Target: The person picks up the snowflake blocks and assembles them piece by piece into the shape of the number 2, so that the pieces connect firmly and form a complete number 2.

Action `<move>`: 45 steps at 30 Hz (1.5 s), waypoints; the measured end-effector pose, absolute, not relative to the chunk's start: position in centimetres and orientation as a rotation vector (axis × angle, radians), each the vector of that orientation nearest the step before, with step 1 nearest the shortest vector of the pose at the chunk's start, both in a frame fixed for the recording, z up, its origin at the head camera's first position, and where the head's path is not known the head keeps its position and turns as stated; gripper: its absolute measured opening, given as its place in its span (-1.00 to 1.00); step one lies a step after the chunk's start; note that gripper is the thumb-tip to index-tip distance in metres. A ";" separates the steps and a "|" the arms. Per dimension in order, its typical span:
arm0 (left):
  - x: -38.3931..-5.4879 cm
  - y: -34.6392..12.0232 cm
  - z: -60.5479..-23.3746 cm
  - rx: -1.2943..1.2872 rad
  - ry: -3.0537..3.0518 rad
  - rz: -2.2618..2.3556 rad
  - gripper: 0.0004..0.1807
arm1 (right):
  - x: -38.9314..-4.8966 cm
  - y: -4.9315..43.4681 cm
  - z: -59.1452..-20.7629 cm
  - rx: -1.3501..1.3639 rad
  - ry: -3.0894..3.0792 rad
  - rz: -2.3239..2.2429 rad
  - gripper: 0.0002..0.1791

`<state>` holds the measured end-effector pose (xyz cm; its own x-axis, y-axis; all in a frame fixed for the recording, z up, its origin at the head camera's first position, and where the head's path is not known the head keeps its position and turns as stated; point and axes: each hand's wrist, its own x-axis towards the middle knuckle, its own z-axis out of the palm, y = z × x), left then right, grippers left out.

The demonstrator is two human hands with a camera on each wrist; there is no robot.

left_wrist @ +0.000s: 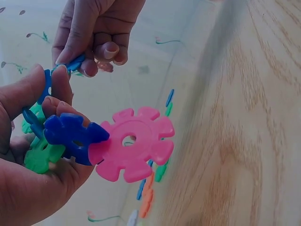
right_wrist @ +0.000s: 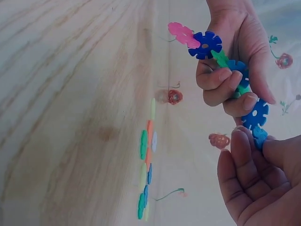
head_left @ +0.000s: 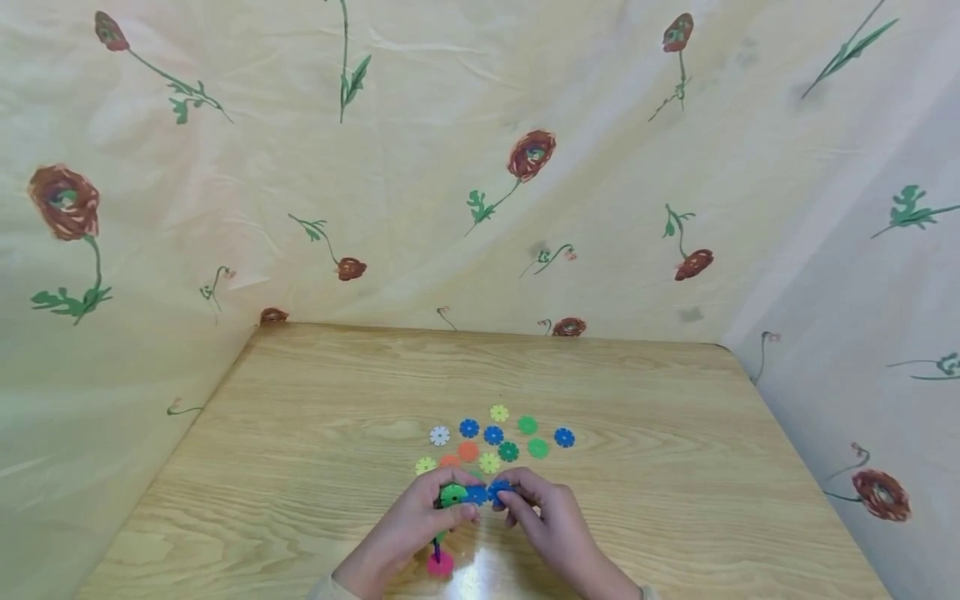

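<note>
Cream poppy-print sheeting (head_left: 420,167), backdrop. Wood-grain tabletop (head_left: 300,417), w/ loose notched plastic discs (head_left: 565,437) (white, blue, yellow, green, orange) lying beyond the hands. Multicol. disc chain (left_wrist: 61,132), held over table's near side: L hand (head_left: 412,510) curls fingers round it, pink disc (left_wrist: 149,159) at one end. R hand (head_left: 553,510): thumb & fingers pinch blue disc (right_wrist: 259,137) at other end, touching next blue one; interlocked or not, I can't tell.
</note>
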<state>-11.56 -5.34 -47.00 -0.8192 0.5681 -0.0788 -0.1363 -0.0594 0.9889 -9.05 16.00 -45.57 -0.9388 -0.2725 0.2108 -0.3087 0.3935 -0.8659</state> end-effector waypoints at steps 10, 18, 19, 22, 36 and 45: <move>-11.8 -5.1 -47.3 0.570 1.675 1.946 -0.67 | -9.0 16.1 -45.6 0.590 -2.547 1.770 -0.80; -11.8 -4.8 -47.5 0.505 1.684 1.923 -0.71 | -9.1 16.1 -45.9 0.606 -2.541 1.769 -0.80; -11.8 -4.8 -47.5 0.494 1.678 1.923 -0.71 | -9.1 16.0 -45.8 0.606 -2.550 1.755 -0.81; -11.8 -4.7 -47.5 0.470 1.673 1.915 -0.74 | -9.1 15.9 -45.7 0.607 -2.580 1.712 -0.81; -11.8 -4.7 -47.3 0.440 1.654 1.890 -0.72 | -9.2 15.6 -46.0 0.543 -2.639 1.786 -0.82; -12.2 -4.9 -47.2 0.385 1.627 1.879 -0.43 | -9.8 15.8 -46.0 0.464 -2.674 1.816 -0.84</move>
